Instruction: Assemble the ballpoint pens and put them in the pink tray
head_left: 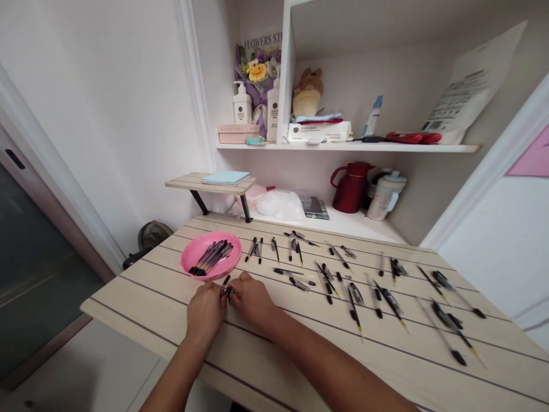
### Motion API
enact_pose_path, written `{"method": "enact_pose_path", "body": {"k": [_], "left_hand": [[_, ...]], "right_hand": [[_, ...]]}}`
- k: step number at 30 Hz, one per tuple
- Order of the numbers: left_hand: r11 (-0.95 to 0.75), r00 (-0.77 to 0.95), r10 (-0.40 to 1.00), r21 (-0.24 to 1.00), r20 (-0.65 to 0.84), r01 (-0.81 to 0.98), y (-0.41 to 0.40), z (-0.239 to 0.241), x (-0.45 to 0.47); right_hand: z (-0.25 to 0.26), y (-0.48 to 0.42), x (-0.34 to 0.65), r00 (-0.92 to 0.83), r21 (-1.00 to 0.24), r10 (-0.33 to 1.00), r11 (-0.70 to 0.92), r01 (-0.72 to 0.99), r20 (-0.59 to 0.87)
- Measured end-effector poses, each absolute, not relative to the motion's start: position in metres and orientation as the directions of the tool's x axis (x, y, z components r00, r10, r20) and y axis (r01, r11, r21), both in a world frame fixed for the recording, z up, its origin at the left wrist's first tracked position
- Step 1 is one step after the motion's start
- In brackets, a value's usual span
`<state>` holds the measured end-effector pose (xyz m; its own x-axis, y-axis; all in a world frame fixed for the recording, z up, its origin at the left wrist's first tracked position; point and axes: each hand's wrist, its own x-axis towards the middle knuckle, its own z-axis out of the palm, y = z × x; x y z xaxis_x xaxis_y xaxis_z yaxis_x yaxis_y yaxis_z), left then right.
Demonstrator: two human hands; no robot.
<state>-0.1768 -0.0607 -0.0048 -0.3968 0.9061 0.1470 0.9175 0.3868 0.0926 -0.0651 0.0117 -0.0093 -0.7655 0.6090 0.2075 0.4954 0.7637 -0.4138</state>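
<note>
My left hand (205, 309) and my right hand (249, 296) meet just in front of a pink bowl (186, 264). Both are closed on a small black pen (226, 281) held between them; the fingers hide most of it. Inside the bowl lies a bundle of pens (214, 256), with black ends toward me. To the right of my hands, taken-apart pen pieces are spread in small groups: clear barrels with black grips (323, 283), thin refills with yellow parts (357, 317) and black caps (355, 293).
The slatted wooden tabletop (141, 297) carries a small raised stand (184, 181) at its back left, with blue paper (225, 177) on top. Behind stand a red jug (354, 189), a light tumbler (386, 197) and a white plastic bag (281, 205). A loaded shelf (386, 148) runs above.
</note>
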Motion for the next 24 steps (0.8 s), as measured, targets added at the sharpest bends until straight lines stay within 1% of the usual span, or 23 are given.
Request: {"method": "enact_pose_path", "body": {"k": [5,8,14,16,21,24], "left_hand": [[0.391,-0.407,0.899,0.124,0.159,0.912,-0.061,-0.007,-0.178],[0.385,-0.406,0.894,0.138,0.190,0.913,-0.061,-0.010,-0.179],[0.387,-0.410,0.889,0.143,0.202,0.911,-0.062,-0.011,-0.179],[0.389,-0.412,0.888,0.145,0.204,0.910,-0.063,-0.011,-0.179],[0.390,-0.420,0.884,0.169,0.207,0.905,-0.066,-0.011,-0.179],[0.407,-0.433,0.887,0.171,0.161,0.897,-0.066,-0.009,-0.178]], "right_hand": [[-0.010,0.009,-0.064,-0.768,-0.333,0.619,0.767,0.548,0.163],[-0.011,0.011,-0.061,-0.766,-0.303,0.620,0.773,0.558,0.172],[-0.009,0.014,-0.052,-0.755,-0.230,0.631,0.773,0.591,0.179],[-0.007,0.016,-0.049,-0.744,-0.237,0.645,0.761,0.604,0.175],[-0.003,0.023,-0.043,-0.685,-0.323,0.708,0.698,0.639,0.174],[-0.003,0.023,-0.044,-0.694,-0.338,0.698,0.705,0.624,0.174]]}}
